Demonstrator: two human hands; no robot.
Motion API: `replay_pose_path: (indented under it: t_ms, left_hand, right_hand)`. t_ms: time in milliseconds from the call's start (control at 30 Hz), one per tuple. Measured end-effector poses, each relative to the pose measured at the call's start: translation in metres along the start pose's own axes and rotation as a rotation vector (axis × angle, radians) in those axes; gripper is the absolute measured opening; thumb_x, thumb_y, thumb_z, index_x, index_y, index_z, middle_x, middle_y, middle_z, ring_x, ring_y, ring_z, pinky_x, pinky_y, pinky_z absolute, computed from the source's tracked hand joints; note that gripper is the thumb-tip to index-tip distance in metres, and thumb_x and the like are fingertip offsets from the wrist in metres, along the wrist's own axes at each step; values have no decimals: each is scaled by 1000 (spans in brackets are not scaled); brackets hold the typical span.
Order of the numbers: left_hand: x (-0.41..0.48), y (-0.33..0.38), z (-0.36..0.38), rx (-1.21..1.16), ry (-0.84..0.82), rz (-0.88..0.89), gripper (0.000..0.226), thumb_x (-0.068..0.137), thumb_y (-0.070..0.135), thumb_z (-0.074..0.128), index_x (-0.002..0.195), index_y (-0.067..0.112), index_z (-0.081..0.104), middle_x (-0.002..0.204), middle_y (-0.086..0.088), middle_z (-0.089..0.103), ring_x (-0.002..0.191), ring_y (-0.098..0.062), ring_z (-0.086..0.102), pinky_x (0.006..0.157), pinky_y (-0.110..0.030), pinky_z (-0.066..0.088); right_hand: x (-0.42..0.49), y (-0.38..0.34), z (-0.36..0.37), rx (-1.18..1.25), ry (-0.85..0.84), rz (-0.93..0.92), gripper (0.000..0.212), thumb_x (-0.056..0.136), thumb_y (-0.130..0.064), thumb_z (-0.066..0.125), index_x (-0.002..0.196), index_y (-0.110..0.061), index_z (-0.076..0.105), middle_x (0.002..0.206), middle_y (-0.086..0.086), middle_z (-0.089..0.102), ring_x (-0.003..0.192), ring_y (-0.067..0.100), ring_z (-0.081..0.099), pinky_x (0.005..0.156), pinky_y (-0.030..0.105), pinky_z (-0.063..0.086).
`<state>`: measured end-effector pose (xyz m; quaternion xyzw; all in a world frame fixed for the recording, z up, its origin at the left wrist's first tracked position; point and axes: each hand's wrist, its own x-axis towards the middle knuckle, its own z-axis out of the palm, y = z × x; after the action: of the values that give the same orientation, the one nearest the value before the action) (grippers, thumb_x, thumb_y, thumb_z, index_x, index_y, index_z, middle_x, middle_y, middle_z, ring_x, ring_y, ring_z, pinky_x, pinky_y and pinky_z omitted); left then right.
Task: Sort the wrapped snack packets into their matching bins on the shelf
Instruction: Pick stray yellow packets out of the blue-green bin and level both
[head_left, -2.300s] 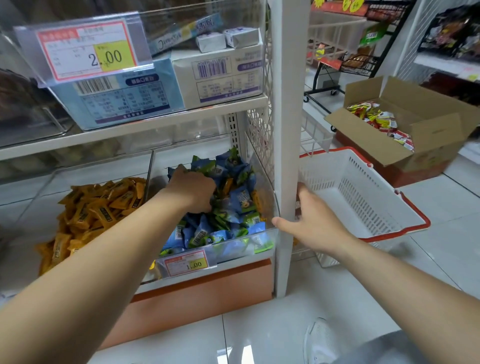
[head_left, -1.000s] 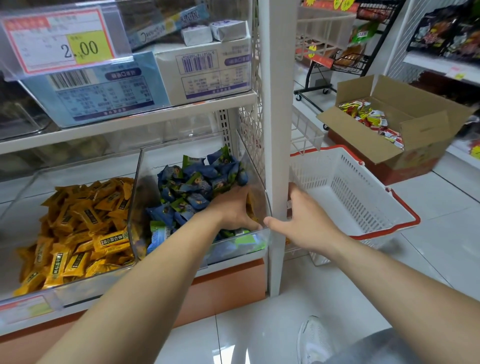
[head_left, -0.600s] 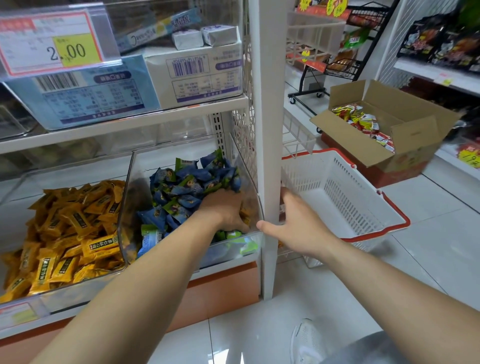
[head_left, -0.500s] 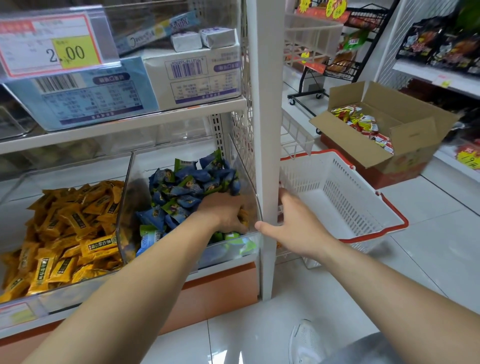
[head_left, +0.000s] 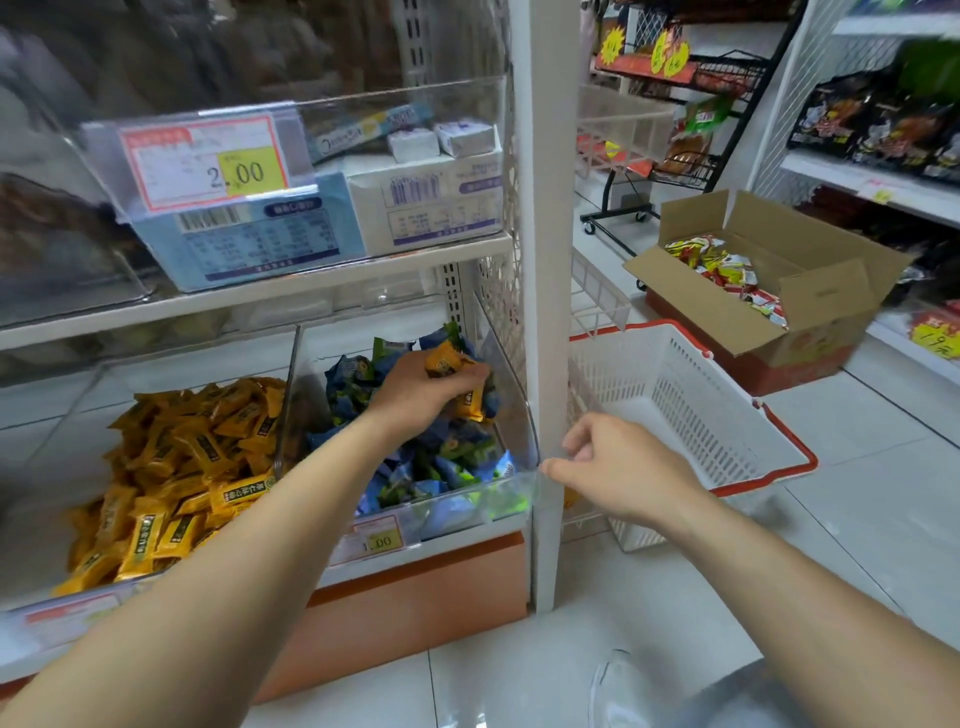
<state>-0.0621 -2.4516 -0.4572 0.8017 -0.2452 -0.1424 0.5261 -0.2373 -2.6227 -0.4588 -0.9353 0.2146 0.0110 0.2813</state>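
Now my left hand (head_left: 421, 389) sits higher than half a second ago: then it was dug low into the front right of the blue heap, and it has come up with its fingers curled tight round a few orange packets (head_left: 447, 364), one poking out above the knuckles and another hanging under the palm. They are glossy, crinkled, pillow-shaped wrappers with dark labels, held just over the blue packets (head_left: 447, 467), which are the same shape in shiny blue and green film.

The blue heap lies in a clear bin (head_left: 514, 410) of hard, see-through plastic with a curved front corner. Next to it on the left, the matching orange pile (head_left: 182, 452) fills the neighbouring clear compartment.

My right hand (head_left: 623, 467) has changed too. Before, its fingers reached round behind the white post (head_left: 540, 260); now they are loosely curled in front of it and hold nothing, with the thumb tip touching the bin's front corner.

Beyond the post, the white slotted plastic basket (head_left: 789, 462) with a red rim stands on smooth pale floor tiles, and a matte brown cardboard box (head_left: 831, 291) sits further back with its flaps open
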Motion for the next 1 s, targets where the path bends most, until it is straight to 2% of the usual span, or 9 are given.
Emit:
replay_pose_path:
  t_ms: [100,167,267,467,633,700,833,933,1000]
  left_hand:
    - [-20,11,-6,-142,11,-61,14,81,45,77,80,32,76,80,-1,75,73,-20,74,56,-29,57]
    - [-35,17,-8,-207,13,-77,15,83,44,76,73,33,75,72,-2,72,67,-22,72,55,-27,55]
    - [-55,19,-12,-280,-26,-104,23,86,42,73,71,26,73,67,-3,69,61,-18,67,61,-29,56]
    - [-79,16,-39,-343,32,-157,35,90,44,68,97,9,71,87,-9,76,80,-27,73,80,-38,61]
    - [-89,10,-65,-291,208,-66,23,97,32,62,111,14,60,88,-9,76,76,-28,75,65,-35,61]
    - [-88,7,-70,-274,257,-86,24,99,32,57,113,12,55,86,-5,76,77,-26,75,66,-36,62]
    - [-89,2,-76,-302,185,-65,26,94,41,63,109,21,56,95,-2,76,86,-22,75,71,-35,61]
    - [-87,0,-79,-227,199,-20,28,90,30,71,111,18,56,99,-7,75,86,-20,75,65,-28,59]
    - [-87,-1,-82,-159,210,-28,28,89,31,72,110,20,58,99,-4,75,86,-18,74,65,-29,60]
  right_hand:
    - [-13,-18,0,100,36,-47,28,79,-54,62,74,-28,68,68,-12,70,69,7,66,71,33,57]
    - [-16,-36,6,278,16,-162,19,84,-51,64,88,-32,69,76,-14,70,71,0,65,72,32,56]
    - [-11,-66,26,414,61,-275,32,89,-44,63,118,-36,54,84,-15,66,74,-6,60,66,22,46]
    - [2,-109,53,574,143,-307,24,86,-28,69,99,-42,54,82,-16,65,67,-4,62,57,10,42]
    - [7,-133,63,786,71,-333,25,91,-15,68,102,-32,54,90,-2,71,74,13,71,77,46,59]
    - [10,-138,67,797,69,-344,20,91,-16,68,104,-27,58,95,1,71,82,16,71,81,47,58]
    - [16,-144,70,826,85,-380,16,92,-14,68,104,-23,65,99,-6,71,95,6,66,86,31,57]
    - [21,-144,70,789,84,-429,16,91,-14,68,105,-21,70,98,-10,71,91,-4,63,77,8,47]
    - [23,-142,69,719,55,-455,19,90,-17,70,108,-21,72,100,-13,71,93,-7,61,76,5,43]
